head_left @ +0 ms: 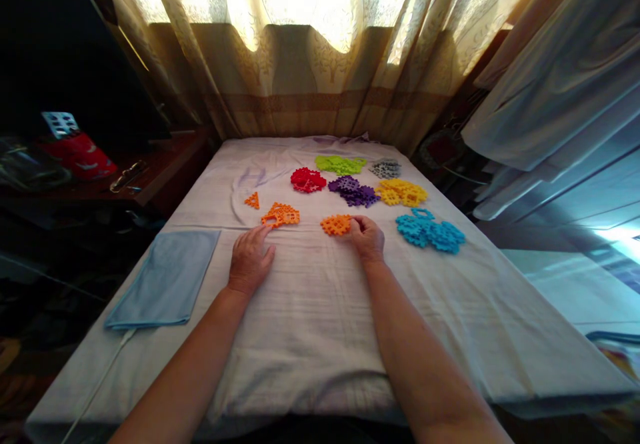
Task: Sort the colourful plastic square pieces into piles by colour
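Note:
Flat orange interlocking plastic pieces [281, 214] lie on the cloth-covered table, with the fingertips of my left hand [250, 257] at their near edge. That hand has its fingers stretched and its thumb apart. My right hand [368, 237] closes its fingers on the right edge of another cluster of orange pieces [335, 225]. Exactly how many pieces it grips is hidden. A small orange triangular piece [253, 200] lies alone, farther left.
Piles of similar pieces lie beyond: red [307, 180], lime green [340, 165], grey [386, 168], purple [354, 191], yellow [401, 192] and blue [430, 231]. A folded blue cloth [165, 277] rests at left, a white cable [100, 381] running from it. Curtains [300, 97] hang behind.

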A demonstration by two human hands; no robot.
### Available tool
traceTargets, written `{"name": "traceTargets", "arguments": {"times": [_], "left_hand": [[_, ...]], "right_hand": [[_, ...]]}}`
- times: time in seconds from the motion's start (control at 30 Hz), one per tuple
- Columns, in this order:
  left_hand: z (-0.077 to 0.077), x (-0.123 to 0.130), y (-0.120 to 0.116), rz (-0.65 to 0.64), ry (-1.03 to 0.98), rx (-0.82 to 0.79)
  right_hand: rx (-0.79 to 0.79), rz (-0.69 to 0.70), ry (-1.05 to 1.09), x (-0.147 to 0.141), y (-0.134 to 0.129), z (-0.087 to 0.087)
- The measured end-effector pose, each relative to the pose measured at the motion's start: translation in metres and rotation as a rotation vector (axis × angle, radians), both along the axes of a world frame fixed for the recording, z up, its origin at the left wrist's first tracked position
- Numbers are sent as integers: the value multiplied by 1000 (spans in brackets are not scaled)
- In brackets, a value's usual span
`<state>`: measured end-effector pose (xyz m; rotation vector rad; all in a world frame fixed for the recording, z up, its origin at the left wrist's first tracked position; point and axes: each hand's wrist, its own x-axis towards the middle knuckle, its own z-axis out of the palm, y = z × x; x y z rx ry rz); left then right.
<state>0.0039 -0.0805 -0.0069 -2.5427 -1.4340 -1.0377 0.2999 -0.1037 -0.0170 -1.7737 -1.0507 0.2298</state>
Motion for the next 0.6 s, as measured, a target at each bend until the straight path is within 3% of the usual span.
{"name": "traceTargets", "arguments": {"times": [0.13,0.33,0.6], "left_hand": [[-1,2,18,91,45,-15],[-2,8,43,142,85,-48],[-3,-2,42,112,-18,16]], "right_hand": [[-4,-72,-32,0,-1,4],[2,-69,-28,1,-1,4],[52,-96,-51,0,0,5]]}}
